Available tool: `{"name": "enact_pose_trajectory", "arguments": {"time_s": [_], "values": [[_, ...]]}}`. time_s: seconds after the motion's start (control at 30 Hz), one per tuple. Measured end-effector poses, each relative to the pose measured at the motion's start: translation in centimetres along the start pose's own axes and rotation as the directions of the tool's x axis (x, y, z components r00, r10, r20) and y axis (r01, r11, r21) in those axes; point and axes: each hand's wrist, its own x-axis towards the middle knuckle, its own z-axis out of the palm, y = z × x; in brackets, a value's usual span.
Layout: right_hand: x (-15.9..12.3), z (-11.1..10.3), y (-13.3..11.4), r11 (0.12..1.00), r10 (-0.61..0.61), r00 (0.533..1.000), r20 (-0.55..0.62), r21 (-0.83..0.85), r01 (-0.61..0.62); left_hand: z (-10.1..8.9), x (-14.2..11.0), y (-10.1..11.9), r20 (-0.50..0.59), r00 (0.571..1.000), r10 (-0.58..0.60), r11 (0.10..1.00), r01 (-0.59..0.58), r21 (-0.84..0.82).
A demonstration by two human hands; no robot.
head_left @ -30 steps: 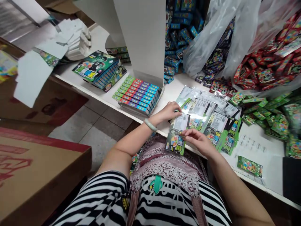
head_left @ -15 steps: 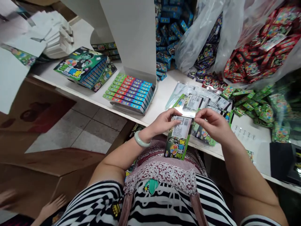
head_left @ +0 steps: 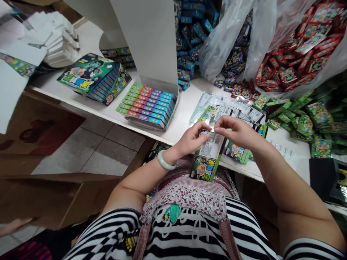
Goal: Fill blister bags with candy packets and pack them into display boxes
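A flat green-and-black candy bag (head_left: pixel 205 164) with a white barcode label hangs upright in front of my apron. My left hand (head_left: pixel 193 140) grips its upper left edge, thumb lying over the label. At the top edge of the same bag, my right hand (head_left: pixel 230 130) is closed in a pinch, the fingertips close to those of my left. Just beyond, similar flat bags (head_left: pixel 238 151) lie overlapping on the white table, partly covered by my right hand.
An open display box (head_left: pixel 148 104) holds rows of colourful small packs; a green display box (head_left: pixel 93 77) stands left of it. Blue packs (head_left: pixel 189 39), bagged red packs (head_left: pixel 291 70) and loose green packs (head_left: pixel 300 115) pile up behind. Another person's hand (head_left: pixel 16 226) shows lower left.
My right hand has moved left along the bag's top edge, closer to my left hand. The other person's hand at lower left has shifted, and the view has turned slightly.
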Motion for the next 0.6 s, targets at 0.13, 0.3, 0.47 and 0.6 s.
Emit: {"name": "enact_pose_trajectory", "arguments": {"time_s": [0.13, 0.3, 0.47, 0.6], "values": [[0.1, 0.2, 0.1, 1.0, 0.002, 0.999, -0.033, -0.008, -0.002, 0.0, 0.2, -0.5, -0.012, 0.998, 0.062, 0.998, -0.062, -0.02], [0.2, 0.6, 0.3, 0.999, 0.023, 0.998, -0.052, -0.037, -0.025, 0.6, 0.4, -1.2, -0.121, 0.986, 0.111, 0.994, -0.108, 0.03], [0.7, 0.6, 1.2, 0.997, 0.054, 0.995, -0.08, 0.052, -0.05, 1.1, 0.4, -1.4, -0.194, 0.962, 0.192, 0.977, -0.17, 0.127], [1.3, 0.8, 2.6, 0.919, 0.208, 0.973, 0.098, 0.321, -0.229, 0.8, 0.4, -0.9, -0.122, 0.951, 0.283, 0.951, -0.261, 0.168]]}}
